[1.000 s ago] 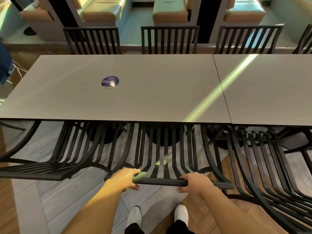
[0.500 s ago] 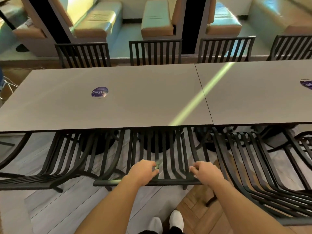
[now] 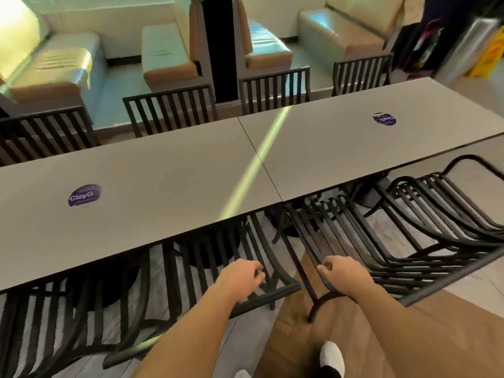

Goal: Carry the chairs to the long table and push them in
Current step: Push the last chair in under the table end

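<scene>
head-worn view, downward, close over table [image 3: 169, 170], perhaps tilted

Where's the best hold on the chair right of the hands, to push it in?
Grip the chair's top back rail, from the aisle side, hands spread. It is the one straight bar facing the person; the seat slats already point under the table.

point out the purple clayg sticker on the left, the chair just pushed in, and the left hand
purple ClayG sticker [image 3: 84, 195]: head view, middle of the round label.
pushed-in chair [image 3: 268, 294]: head view, top rail of the backrest.
left hand [image 3: 240, 279]: head view, back of the hand.
</scene>
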Motion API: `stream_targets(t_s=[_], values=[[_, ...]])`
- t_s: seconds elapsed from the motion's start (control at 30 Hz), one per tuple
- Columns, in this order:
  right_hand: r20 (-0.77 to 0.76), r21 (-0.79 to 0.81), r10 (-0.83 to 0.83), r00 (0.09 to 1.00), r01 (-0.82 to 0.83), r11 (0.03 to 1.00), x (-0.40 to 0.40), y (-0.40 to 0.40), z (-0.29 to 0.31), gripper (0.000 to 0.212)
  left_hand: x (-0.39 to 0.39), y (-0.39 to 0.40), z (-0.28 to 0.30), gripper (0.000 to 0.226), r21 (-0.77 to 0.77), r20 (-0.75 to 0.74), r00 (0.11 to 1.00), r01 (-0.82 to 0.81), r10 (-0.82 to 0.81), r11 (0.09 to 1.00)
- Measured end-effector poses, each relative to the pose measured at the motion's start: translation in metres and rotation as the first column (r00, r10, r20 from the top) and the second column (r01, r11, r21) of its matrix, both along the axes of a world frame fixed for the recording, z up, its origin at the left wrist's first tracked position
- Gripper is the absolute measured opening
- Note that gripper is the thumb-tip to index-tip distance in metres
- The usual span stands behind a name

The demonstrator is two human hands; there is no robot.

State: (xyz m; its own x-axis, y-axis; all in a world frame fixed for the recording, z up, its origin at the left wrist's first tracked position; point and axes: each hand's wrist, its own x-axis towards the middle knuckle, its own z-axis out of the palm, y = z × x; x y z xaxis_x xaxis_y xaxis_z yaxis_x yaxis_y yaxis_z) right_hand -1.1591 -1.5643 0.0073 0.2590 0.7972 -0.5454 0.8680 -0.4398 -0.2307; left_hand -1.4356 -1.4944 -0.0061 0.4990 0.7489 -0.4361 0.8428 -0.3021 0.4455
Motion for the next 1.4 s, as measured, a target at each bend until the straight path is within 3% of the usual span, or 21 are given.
stream_targets(t_s=[0.27,0.5,0.77,1.23,1.4], values=[[-0.019,-0.033,0.027,0.999,-0.028,0.999,0.111,-0.001,-0.02,0.029,0.109,0.001,-0.005,0.037,-0.003,0.047,0.999,-0.011,0.011,1.0],[-0.079,-0.05,0.209,0.975,-0.213,0.976,0.223,0.014,-0.032,0.015,0.217,-0.027,-0.017,0.037,0.01,0.092,0.976,-0.198,0.196,0.98],[-0.057,-0.075,0.354,0.933,-0.358,0.931,0.299,-0.005,-0.036,0.027,0.295,-0.084,-0.039,0.037,-0.046,0.087,0.937,-0.336,0.339,0.941],[-0.073,-0.048,0.211,0.975,-0.214,0.976,0.358,-0.064,-0.05,0.022,0.347,-0.115,-0.052,0.038,-0.083,0.067,0.979,-0.185,0.191,0.979],[-0.109,-0.037,0.245,0.963,-0.25,0.967,0.394,-0.072,-0.058,0.017,0.376,-0.126,-0.057,0.045,-0.119,0.027,0.983,-0.179,0.183,0.977]])
